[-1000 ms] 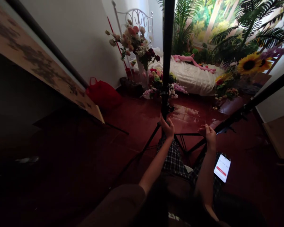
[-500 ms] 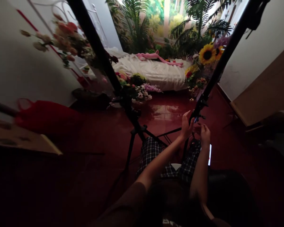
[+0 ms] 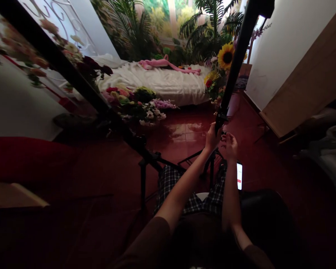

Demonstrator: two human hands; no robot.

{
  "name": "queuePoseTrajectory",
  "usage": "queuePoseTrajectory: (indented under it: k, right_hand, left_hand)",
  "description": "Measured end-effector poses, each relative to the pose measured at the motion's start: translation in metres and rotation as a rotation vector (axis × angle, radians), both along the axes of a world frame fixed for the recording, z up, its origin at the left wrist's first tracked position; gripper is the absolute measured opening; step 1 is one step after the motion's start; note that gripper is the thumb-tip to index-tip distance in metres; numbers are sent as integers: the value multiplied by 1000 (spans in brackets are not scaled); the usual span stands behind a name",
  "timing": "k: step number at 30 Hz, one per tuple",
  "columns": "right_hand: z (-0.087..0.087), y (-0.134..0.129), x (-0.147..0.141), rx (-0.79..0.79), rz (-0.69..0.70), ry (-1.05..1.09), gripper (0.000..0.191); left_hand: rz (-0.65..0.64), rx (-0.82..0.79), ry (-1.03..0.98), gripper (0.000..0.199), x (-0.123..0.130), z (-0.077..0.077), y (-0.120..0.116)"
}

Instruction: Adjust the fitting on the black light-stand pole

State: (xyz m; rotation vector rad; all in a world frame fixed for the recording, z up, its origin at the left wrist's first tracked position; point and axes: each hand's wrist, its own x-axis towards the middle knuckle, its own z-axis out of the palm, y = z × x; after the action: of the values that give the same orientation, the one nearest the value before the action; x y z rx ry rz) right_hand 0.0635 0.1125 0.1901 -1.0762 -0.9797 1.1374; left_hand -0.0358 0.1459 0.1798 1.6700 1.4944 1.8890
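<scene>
The black pole of a tripod stand [image 3: 233,76] leans up and to the right in front of me. My left hand [image 3: 212,138] is closed around its lower part, just under a dark collar. On the pole's right side, my right hand [image 3: 230,145] has its fingers curled in beside a small dark knob [image 3: 224,133]. What sits between those fingertips is too small and dark to make out. The stand's spread legs [image 3: 212,168] come down between my knees, by my checked shorts [image 3: 169,183].
A second black tripod stand [image 3: 72,82] slants across the left. A lit phone [image 3: 239,176] lies by my right thigh. Artificial flowers [image 3: 145,106] stand before a white-draped bed [image 3: 168,86] with a pink plush toy [image 3: 156,63]. A wooden board [image 3: 305,89] leans right; red cloth [image 3: 25,157] lies left.
The view has turned right, so everything sits further left. My left hand now wraps the pole where its fingers were stretched upward, and the right hand's fingers have come to the knob.
</scene>
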Motion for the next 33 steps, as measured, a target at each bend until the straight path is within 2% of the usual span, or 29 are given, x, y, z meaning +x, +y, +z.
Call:
queuePoseTrajectory:
  k: [5, 14, 16, 21, 25, 29, 33]
  right_hand:
    - [9, 10, 10, -37, 119, 84, 45]
    - [19, 26, 30, -153, 317, 74, 25]
    - [19, 34, 29, -132, 288, 72, 16]
    - [15, 43, 19, -51, 126, 44, 26]
    - [10, 31, 18, 82, 57, 31, 17]
    - [7, 13, 20, 289, 6, -126, 12]
    - [3, -2, 18, 346, 15, -184, 35]
  left_hand:
    - [-11, 7, -10, 24, 0, -1, 3]
    - [-17, -7, -66, 26, 0, 0, 2]
    - [-19, -7, -65, 25, 0, 0, 2]
    - [-28, -26, -63, 25, 0, -1, 3]
    - [-63, -4, -64, 26, -1, 3, 0]
    - [-109, -15, -45, 31, -6, 8, -9]
    - [-110, 55, 13, 33, -13, 15, -16]
